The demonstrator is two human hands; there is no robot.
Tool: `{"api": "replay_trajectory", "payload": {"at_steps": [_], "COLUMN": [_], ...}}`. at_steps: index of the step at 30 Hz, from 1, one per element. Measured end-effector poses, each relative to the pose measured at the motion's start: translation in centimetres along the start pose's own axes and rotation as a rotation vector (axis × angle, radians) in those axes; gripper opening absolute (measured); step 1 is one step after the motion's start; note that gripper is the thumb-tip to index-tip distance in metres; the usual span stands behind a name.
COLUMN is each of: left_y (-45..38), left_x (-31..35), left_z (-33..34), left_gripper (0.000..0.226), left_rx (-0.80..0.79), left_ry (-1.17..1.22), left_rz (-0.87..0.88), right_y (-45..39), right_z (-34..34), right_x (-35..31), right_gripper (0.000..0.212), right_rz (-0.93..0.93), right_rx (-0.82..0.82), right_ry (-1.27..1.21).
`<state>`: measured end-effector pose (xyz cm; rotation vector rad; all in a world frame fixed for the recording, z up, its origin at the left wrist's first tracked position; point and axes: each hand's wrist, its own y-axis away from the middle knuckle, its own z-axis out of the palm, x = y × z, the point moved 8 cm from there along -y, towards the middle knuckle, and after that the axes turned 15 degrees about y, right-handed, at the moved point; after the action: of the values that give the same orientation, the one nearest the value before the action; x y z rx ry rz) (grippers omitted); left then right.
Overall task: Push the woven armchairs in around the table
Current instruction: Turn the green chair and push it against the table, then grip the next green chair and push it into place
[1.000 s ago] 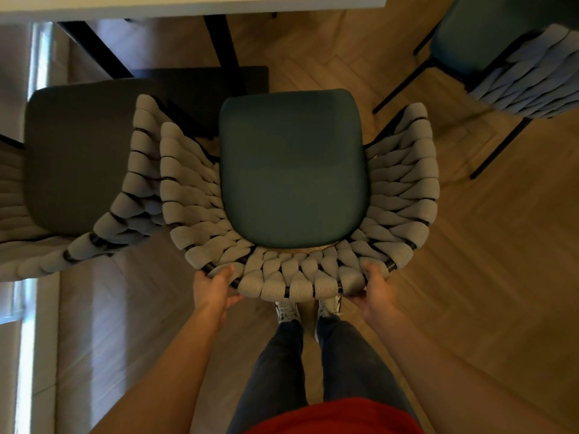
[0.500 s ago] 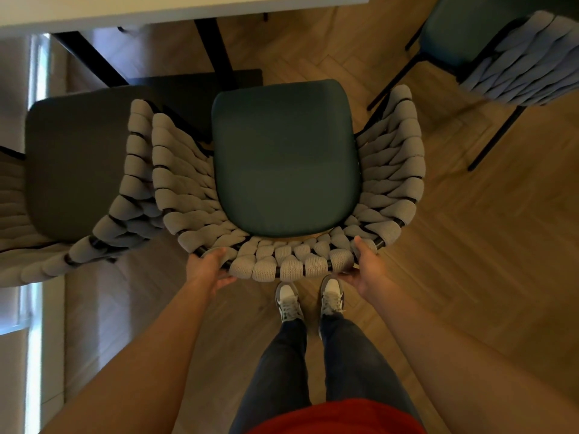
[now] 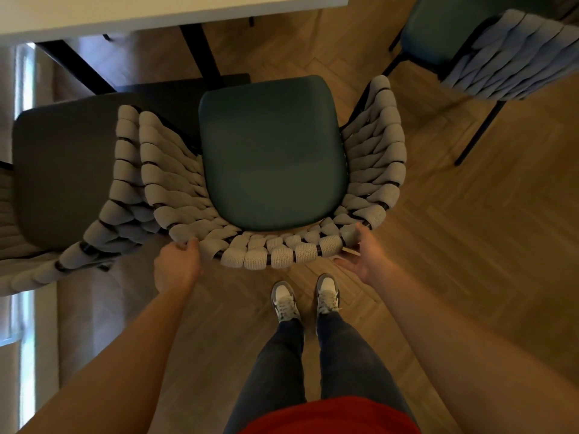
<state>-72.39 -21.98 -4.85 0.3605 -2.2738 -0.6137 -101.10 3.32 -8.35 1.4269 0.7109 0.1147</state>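
Note:
The middle woven armchair (image 3: pixel 272 151) has a dark green seat and a grey woven back that curves toward me. Its front edge sits near the black legs (image 3: pixel 200 48) of the white table (image 3: pixel 156 10). My left hand (image 3: pixel 177 266) grips the left part of the back's rim, fingers curled over the weave. At the back's right corner is my right hand (image 3: pixel 360 252), spread loosely. Its thumb lies against the weave and its fingers reach straight under the rim.
A second woven armchair (image 3: pixel 62 170) stands close on the left, its woven arm touching the middle one's. A third armchair (image 3: pixel 501 57) stands apart at the upper right on black legs. My feet (image 3: pixel 305 297) stand just behind the chair on the wooden floor.
The middle armchair has slid forward toward the table and my arms have stretched out after it. My right hand has loosened from a grip to a spread touch.

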Motion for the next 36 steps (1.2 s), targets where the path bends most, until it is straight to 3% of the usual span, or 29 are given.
{"api": "replay_trajectory", "payload": {"at_steps": [3, 8, 11, 15, 22, 29, 36], "left_y": [1.0, 3.4, 5.4, 8.6, 15.3, 22.6, 27.7], "left_x": [1.8, 4.1, 5.4, 7.5, 13.0, 19.8, 25.7], "left_z": [0.3, 5.3, 8.1, 12.2, 21.5, 34.0, 44.1], "left_gripper": [0.031, 0.020, 0.022, 0.020, 0.020, 0.021, 0.020], "left_rx": [0.021, -0.217, -0.280, -0.362, -0.456, -0.612, -0.734], "left_ry": [-0.026, 0.153, 0.185, 0.200, 0.184, 0.152, 0.064], "left_rz": [0.119, 0.077, 0.067, 0.057, 0.092, 0.129, 0.157], "right_y": [0.2, 0.5, 0.1, -0.3, -1.4, -1.9, -2.7], "right_z": [-0.6, -2.7, -5.1, -8.8, -19.4, -31.3, -38.5], "right_x": [-0.2, 0.2, 0.3, -0.6, -4.4, -9.1, -11.9], "right_gripper": [0.045, 0.043, 0.055, 0.051, 0.037, 0.022, 0.018], "right_rz": [-0.039, -0.068, -0.047, -0.029, -0.046, -0.124, -0.123], "right_rx": [0.036, 0.073, 0.099, 0.093, 0.114, 0.193, 0.220], "right_ry": [0.024, 0.022, 0.009, -0.015, 0.029, -0.138, -0.288]}}
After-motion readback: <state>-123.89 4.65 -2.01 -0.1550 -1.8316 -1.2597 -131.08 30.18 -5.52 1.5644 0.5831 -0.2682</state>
